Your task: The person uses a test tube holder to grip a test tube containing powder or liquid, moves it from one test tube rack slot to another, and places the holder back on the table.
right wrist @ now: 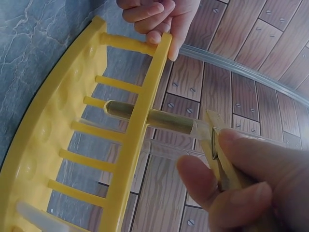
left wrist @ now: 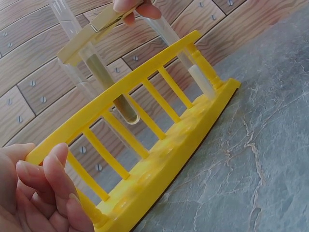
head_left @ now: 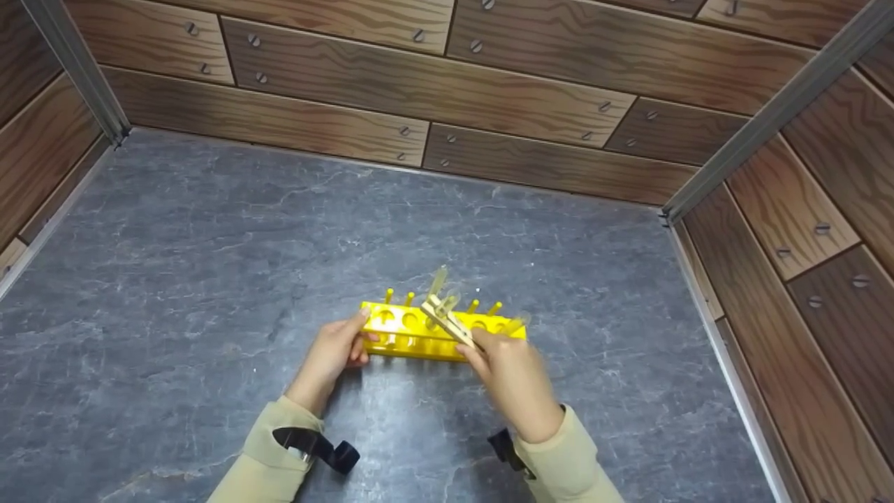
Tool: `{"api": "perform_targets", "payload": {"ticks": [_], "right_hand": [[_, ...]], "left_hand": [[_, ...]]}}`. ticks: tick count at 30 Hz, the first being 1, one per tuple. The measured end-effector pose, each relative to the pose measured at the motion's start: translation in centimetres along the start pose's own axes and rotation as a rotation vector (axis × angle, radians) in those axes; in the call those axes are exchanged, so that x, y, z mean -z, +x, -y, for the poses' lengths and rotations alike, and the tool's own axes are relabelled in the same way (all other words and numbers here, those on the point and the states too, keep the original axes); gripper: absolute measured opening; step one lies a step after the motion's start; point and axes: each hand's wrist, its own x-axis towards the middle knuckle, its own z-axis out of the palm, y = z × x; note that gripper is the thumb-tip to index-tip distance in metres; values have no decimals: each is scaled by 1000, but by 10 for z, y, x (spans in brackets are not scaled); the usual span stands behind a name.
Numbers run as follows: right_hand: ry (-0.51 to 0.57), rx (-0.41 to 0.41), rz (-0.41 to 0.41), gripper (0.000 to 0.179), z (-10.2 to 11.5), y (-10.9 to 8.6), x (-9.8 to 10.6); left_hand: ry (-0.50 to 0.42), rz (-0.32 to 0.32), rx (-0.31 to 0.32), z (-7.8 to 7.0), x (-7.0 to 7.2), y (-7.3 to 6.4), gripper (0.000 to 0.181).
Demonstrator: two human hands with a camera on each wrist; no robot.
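Observation:
A yellow test tube rack (head_left: pixel 419 349) stands on the grey surface. My left hand (head_left: pixel 339 346) grips its left end, thumb on the top bar. My right hand (head_left: pixel 513 377) holds a wooden test tube clamp (left wrist: pixel 94 33) by its handle end, thumb near the metal spring. The clamp's jaws grip a test tube (left wrist: pixel 101 72) with yellowish-brown liquid. That tube passes through a top hole of the rack, its rounded bottom hanging above the base. Close by it, a clear test tube (right wrist: pixel 166 150) stands in the rack. Another test tube with white contents (left wrist: pixel 200 79) stands at the rack's right end.
Grey marbled tabletop (head_left: pixel 244 279) surrounds the rack. Wood-patterned panels (head_left: pixel 349 84) wall the back and sides, with metal strips at the corners. Thin yellow pegs (head_left: pixel 389 295) rise along the rack's far side. Black camera straps (head_left: pixel 314 447) wrap both wrists.

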Motion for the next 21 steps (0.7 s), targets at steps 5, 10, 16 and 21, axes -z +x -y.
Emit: {"api": "perform_targets", "payload": {"ticks": [5, 10, 16, 21], "right_hand": [[-14, -1, 13, 24, 0, 1, -2], [-19, 5, 23, 23, -1, 2, -6], [-24, 0, 33, 23, -4, 1, -8], [-19, 8, 27, 22, -4, 0, -9]], "left_hand": [[-13, -3, 6, -1, 1, 0, 41], [-24, 2, 21, -2, 3, -1, 40], [-28, 36, 35, -13, 0, -9, 39], [-21, 13, 23, -6, -1, -6, 40]]}}
